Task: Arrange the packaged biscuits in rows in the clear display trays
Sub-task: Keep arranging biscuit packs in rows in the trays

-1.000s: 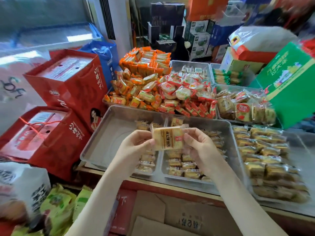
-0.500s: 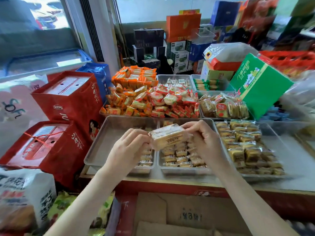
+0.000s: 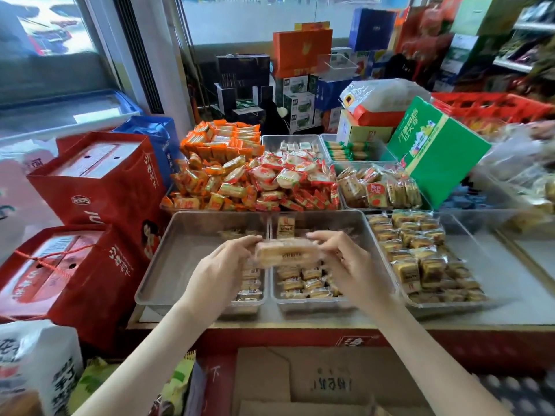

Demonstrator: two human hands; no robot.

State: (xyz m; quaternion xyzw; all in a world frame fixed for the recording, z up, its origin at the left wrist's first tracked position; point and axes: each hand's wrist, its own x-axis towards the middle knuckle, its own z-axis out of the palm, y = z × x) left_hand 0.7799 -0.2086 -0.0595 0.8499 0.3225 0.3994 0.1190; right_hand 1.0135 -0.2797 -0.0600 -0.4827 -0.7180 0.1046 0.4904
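Left hand [image 3: 222, 265] and right hand [image 3: 351, 262] pinch a biscuit packet [image 3: 286, 253] by its ends. Tipped flatter than a second ago, it hangs over the middle tray [image 3: 354, 223] at the 9 o'clock edge — apparently ready to join the rows at 6 o'clock.

On desk [image 3: 510, 310], three trays side by side: left tray [image 3: 186, 256] has biscuit packs [image 3: 250, 291] along its right wall; middle tray [image 3: 330, 223] and right tray [image 3: 444, 306] hold rows. Heaped snack packs [image 3: 255, 181] behind them, gift boxes [image 3: 99, 181] left, carton [image 3: 435, 151] right-rear.

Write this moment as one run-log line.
hands: left hand and right hand hold biscuit packet | place: above middle clear tray | placed: not yet
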